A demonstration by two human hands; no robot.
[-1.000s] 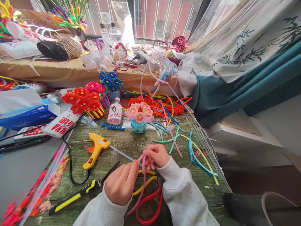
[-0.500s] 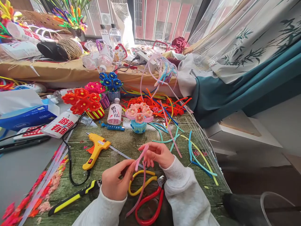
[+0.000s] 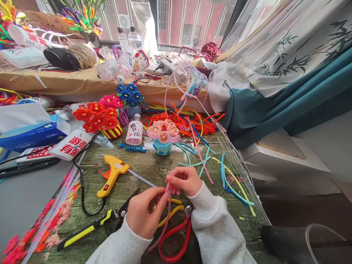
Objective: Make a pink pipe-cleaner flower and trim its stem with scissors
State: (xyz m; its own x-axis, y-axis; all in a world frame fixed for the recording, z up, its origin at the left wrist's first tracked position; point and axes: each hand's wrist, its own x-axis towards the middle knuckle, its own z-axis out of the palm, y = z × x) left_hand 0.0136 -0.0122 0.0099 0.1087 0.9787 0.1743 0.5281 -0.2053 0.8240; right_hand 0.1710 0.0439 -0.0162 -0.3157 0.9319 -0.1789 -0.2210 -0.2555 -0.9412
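Observation:
A pink pipe cleaner (image 3: 165,224) is pinched between my two hands, its long tail hanging down toward the table's front. My left hand (image 3: 144,212) grips it between thumb and forefinger. Just above and to the right, my right hand (image 3: 187,180) pinches its folded upper part; some fingertips are hidden behind the strand. Below the hands lie pliers with red handles (image 3: 176,234) and a tool with yellow loop handles (image 3: 176,209), partly covered by my left hand. Beyond them stands a small light-blue pot (image 3: 162,147) with pink pipe-cleaner flowers (image 3: 164,131).
A yellow glue gun (image 3: 113,175) with its black cord lies left, above a black-and-yellow cutter (image 3: 85,231). Blue and yellow pipe cleaners (image 3: 233,179) are scattered right. Red flowers (image 3: 96,116), blue flowers (image 3: 129,94) and a labelled bottle (image 3: 134,130) stand behind.
My left hand has moved right and closer to my right hand. The pink pipe cleaner's upper end, which slanted between the hands, is now drawn together at the fingertips.

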